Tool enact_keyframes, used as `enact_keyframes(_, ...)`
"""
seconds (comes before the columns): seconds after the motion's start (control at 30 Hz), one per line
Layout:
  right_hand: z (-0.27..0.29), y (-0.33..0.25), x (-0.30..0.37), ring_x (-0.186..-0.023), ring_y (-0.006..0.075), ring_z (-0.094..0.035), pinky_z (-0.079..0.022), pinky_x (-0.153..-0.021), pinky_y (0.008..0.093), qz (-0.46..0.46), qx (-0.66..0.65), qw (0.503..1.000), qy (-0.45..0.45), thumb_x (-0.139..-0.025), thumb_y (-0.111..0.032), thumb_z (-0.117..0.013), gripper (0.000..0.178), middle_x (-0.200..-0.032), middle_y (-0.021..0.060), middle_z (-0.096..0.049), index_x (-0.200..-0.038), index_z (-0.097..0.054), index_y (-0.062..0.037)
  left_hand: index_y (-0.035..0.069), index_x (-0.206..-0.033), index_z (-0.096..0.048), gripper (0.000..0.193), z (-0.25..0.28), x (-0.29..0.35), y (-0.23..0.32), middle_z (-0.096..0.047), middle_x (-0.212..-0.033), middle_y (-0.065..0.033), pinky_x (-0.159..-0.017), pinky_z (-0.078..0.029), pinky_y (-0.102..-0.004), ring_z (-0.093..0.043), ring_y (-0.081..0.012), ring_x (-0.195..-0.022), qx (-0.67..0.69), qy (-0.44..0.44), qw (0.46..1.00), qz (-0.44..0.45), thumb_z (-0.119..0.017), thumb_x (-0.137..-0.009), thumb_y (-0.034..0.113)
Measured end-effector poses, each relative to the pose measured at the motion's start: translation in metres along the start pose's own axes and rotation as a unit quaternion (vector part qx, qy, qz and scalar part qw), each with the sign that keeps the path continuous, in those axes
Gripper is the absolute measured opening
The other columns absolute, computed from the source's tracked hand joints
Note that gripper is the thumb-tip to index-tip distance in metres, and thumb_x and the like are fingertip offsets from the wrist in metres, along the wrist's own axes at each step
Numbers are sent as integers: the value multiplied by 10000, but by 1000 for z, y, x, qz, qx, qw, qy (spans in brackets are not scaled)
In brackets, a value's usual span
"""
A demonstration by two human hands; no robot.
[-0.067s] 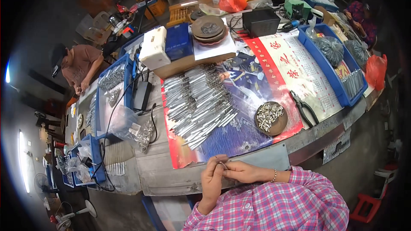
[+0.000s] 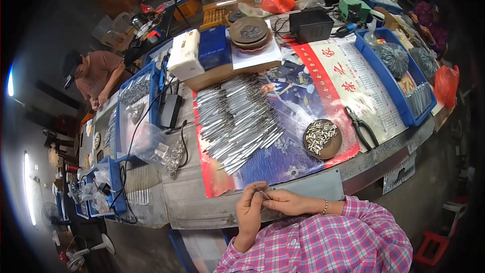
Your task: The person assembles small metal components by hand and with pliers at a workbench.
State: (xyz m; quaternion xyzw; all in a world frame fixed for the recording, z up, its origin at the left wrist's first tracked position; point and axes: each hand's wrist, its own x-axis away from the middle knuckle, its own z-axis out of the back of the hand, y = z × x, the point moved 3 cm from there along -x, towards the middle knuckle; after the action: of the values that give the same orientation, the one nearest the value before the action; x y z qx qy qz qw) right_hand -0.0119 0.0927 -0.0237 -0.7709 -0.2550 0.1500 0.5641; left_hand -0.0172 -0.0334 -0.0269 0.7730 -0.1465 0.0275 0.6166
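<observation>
Above the near edge of the table, my left hand (image 2: 249, 212) and my right hand (image 2: 287, 203) meet, both with fingers closed in a pinch. Between their fingertips shows a thin, dark metal piece (image 2: 260, 190); its exact kind is too small to make out, and most of it is hidden by the fingers. Beyond the hands lies a broad pile of slim silvery metal rods (image 2: 235, 126) on a printed poster sheet (image 2: 298, 164). To the right of the rods sits a round brown dish (image 2: 333, 147) with many short metal sleeves (image 2: 319, 135) in it.
Black-handled pliers (image 2: 361, 129) lie right of the dish. A blue tray (image 2: 422, 114) holds bagged parts at the right. Stacked brown plates (image 2: 248, 40), a tissue pack (image 2: 185, 55) and a black box (image 2: 310, 25) stand at the back. A co-worker (image 2: 98, 76) sits far left.
The whole view shifts slightly, with the table's things a little farther right. My hands stay pinched together at almost the same spot.
</observation>
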Motion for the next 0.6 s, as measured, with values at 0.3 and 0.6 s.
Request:
enact_keyframes(0.3,2,15,1,-806,114,-508,-428,-733,290,-59,58,996,-26,-937,-275,-424,334,-840,78,-585,-987,-548,31,-31,-933,-582,192,2,5,3,-575,-867,-38,-546,-377,-185,-489,-60,-662,24,1,1000,-11,-472,-909,125)
enact_keyframes(0.6,0,26,-4,-771,115,-501,-427,-697,286,-52,56,996,-45,-945,-285,-409,333,-827,61,-576,-992,-562,7,-24,-934,-591,181,2,4,7,-580,-873,-31,-588,-373,-176,-490,-54,-716,-6,3,1000,7,-483,-902,118)
